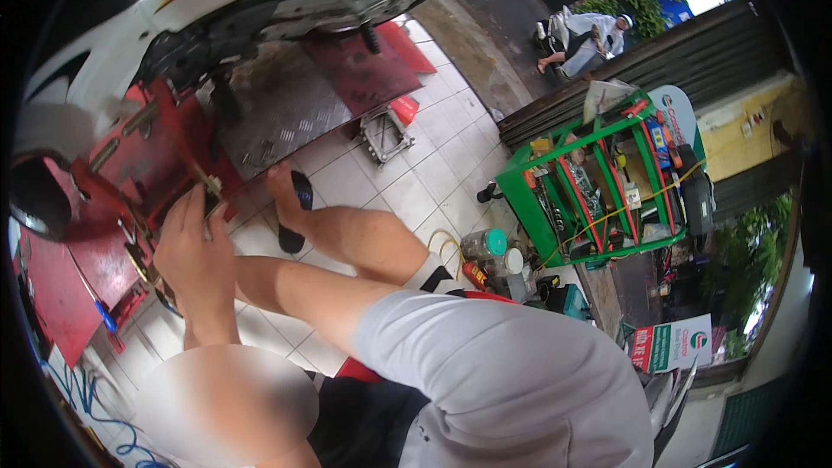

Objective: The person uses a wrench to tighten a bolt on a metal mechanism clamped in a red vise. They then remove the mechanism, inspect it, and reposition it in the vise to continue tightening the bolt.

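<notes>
White floor tiles (334, 175) run across your open-fronted workshop, and outside a person in a pale rain cape (588, 35) sits on a motorbike. A green tool cart (518, 199), its trays crowded with tools, stands near the opening, with jars (484, 244) and bottles grouped on the floor just beside it.

In front of you a motorcycle (186, 54), its white bodywork striped in red and orange, stands over a red platform (65, 282) with a ridged metal plate (282, 104). Your left hand (192, 256) is at the red metal framework (178, 134) below the bike, back toward the camera, fingers close together and slightly bent; you have small metal parts (137, 253) right by it, but I cannot tell whether it grips any. Your right forearm (290, 288) passes behind your left wrist, and your right hand is mostly hidden there, so its hold cannot be told either.

A blue-handled screwdriver (106, 315) lies on the platform near your left hand, blue hoses (80, 390) curl below it, and a silver metal frame (381, 136) rests on the tiles.
</notes>
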Demonstrator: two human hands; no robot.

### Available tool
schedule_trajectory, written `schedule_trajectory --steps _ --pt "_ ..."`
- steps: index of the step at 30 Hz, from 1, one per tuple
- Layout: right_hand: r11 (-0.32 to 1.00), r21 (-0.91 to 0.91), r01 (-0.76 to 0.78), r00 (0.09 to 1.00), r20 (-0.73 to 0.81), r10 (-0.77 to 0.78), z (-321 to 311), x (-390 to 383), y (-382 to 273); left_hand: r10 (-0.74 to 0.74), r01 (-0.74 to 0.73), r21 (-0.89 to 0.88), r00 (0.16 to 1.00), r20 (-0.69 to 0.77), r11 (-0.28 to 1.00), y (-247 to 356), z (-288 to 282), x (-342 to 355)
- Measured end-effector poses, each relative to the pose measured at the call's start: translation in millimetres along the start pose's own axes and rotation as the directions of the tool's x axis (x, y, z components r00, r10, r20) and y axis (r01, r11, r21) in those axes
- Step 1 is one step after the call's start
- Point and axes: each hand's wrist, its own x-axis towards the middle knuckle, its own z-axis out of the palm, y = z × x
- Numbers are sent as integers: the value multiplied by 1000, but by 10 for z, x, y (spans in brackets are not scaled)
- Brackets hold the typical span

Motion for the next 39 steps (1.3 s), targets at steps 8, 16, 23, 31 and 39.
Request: schedule_trajectory --steps 8,16,23,31,39 --pt "989 139 57 997 35 -63 -372 -822 180 -43 44 -60 999 27 997 109 46 -5" --pt "-89 598 796 605 -787 121 -290 -1921 231 -35 43 -114 996 77 993 264 16 0" --pt "165 440 882 395 -885 246 -184 -1723 -136 -33 31 -58 999 -23 998 101 -34 -130" --pt "64 381 922 360 -908 212 -167 -1580 -180 -12 10 -61 999 -34 998 49 48 -178" --pt "432 387 815 257 -909 329 -354 -1891 -293 -3 3 -3 998 60 1000 48 -21 -49"
